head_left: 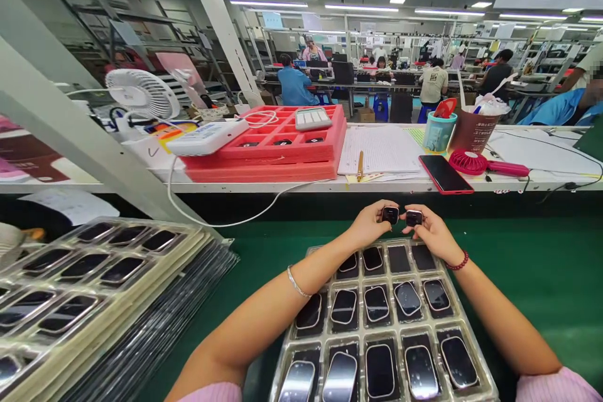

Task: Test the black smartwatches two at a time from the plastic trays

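My left hand (372, 223) pinches a small dark smartwatch body (390, 215) with a rounded frame. Close beside it, my right hand (432, 232) has a second watch body (414, 218) between its fingers. Both are lifted above the far edge of a clear plastic tray (396, 328). Rows of watch bodies lie in the tray's pockets, such as a watch body (379, 370) in the front row. Two pockets in the back row, below my hands, show only a dark lining.
At left stands a tall stack of similar trays (188, 276), the top one holding watch bodies. A shelf behind carries a red foam tray (264, 169), a notebook (377, 147), a phone (445, 174) and a pink handheld fan (471, 162). A white cable (226, 225) hangs from it.
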A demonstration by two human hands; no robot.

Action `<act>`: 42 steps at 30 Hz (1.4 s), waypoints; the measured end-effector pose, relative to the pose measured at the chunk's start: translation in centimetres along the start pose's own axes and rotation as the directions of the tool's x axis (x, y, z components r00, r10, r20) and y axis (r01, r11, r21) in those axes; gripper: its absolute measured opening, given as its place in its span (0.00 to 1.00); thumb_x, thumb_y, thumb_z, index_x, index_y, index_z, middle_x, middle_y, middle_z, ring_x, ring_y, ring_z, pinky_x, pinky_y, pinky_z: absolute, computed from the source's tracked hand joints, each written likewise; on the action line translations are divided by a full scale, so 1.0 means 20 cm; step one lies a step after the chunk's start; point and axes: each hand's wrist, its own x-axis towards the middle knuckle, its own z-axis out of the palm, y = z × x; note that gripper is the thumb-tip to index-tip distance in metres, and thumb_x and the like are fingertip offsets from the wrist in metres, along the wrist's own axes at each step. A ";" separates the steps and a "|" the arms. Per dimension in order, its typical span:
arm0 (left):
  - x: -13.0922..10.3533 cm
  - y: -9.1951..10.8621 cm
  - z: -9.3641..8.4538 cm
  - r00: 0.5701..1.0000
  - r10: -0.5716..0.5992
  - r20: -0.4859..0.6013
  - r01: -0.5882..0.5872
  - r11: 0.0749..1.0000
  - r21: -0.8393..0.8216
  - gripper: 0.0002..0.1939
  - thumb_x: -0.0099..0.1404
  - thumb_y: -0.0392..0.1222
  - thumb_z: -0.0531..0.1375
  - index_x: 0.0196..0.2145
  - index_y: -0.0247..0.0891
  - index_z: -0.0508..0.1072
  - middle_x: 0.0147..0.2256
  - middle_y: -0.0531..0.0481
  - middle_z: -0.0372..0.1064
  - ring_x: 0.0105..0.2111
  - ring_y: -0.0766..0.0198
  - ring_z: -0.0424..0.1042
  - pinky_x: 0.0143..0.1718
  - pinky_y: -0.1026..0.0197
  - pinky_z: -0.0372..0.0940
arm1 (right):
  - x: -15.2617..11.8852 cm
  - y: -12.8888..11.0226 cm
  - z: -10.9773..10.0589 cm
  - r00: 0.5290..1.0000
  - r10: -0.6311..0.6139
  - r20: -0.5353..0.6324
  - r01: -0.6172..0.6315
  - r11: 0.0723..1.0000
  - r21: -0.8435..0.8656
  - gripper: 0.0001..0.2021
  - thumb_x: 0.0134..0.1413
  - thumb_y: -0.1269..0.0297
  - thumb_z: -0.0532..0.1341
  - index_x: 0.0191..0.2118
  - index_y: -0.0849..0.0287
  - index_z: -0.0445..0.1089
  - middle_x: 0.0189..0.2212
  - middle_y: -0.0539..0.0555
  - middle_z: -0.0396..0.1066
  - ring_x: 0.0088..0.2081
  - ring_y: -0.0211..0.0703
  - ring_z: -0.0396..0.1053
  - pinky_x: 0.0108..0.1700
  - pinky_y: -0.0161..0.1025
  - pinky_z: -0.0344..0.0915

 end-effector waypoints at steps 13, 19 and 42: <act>-0.02 0.06 0.01 0.999 -0.039 0.013 0.039 0.999 0.007 0.20 0.54 0.31 0.56 0.46 0.32 0.69 0.34 0.49 0.71 0.28 0.68 0.68 0.34 0.64 0.66 | 0.00 -0.02 0.00 1.000 0.027 0.002 -0.028 0.999 0.031 0.20 0.51 0.67 0.57 0.52 0.58 0.62 0.45 0.58 0.72 0.35 0.41 0.75 0.30 0.33 0.67; -0.01 0.01 0.01 1.000 0.012 0.009 -0.012 1.000 0.014 0.21 0.51 0.31 0.59 0.45 0.31 0.70 0.36 0.46 0.71 0.32 0.65 0.69 0.33 0.64 0.65 | 0.00 -0.01 0.00 1.000 0.021 0.002 -0.021 1.000 0.013 0.19 0.54 0.66 0.55 0.53 0.59 0.62 0.45 0.59 0.72 0.34 0.40 0.75 0.30 0.33 0.67; -0.04 0.09 0.00 0.984 -0.134 0.113 0.159 0.954 -0.253 0.35 0.45 0.33 0.66 0.53 0.34 0.63 0.38 0.46 0.70 0.27 0.70 0.68 0.24 0.70 0.57 | 0.01 -0.01 -0.01 0.998 0.062 -0.018 -0.059 0.988 0.140 0.22 0.56 0.55 0.58 0.55 0.58 0.63 0.46 0.59 0.72 0.35 0.42 0.75 0.28 0.33 0.69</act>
